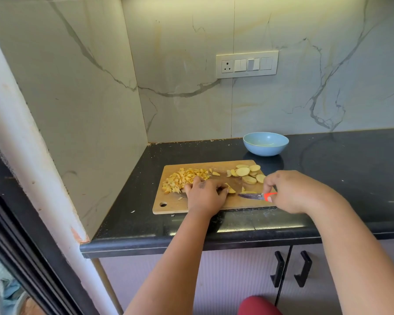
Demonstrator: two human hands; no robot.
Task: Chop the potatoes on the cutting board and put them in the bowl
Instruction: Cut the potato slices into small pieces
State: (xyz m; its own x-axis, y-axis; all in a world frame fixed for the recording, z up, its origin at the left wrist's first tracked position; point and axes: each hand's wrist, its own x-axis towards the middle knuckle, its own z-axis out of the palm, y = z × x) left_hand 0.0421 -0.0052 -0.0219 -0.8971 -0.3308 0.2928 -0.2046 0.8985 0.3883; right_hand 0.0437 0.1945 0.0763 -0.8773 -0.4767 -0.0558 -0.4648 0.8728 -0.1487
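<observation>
Knife (255, 196) handle mostly hidden in right hand (289, 192), bowl (265, 143) interior unclear

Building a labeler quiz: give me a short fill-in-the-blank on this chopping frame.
1. The right hand holds a ____.
2. The bowl is coloured ____.
3. The diced pile lies on the board's ____ side.
4. The slices lie on the ____.

Missing words: knife; blue; left; board

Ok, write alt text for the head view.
A person's left hand steadies a potato piece on a wooden cutting board while the right hand grips an orange-handled knife. Diced potato and potato slices lie there; the light blue bowl sits behind.
</observation>
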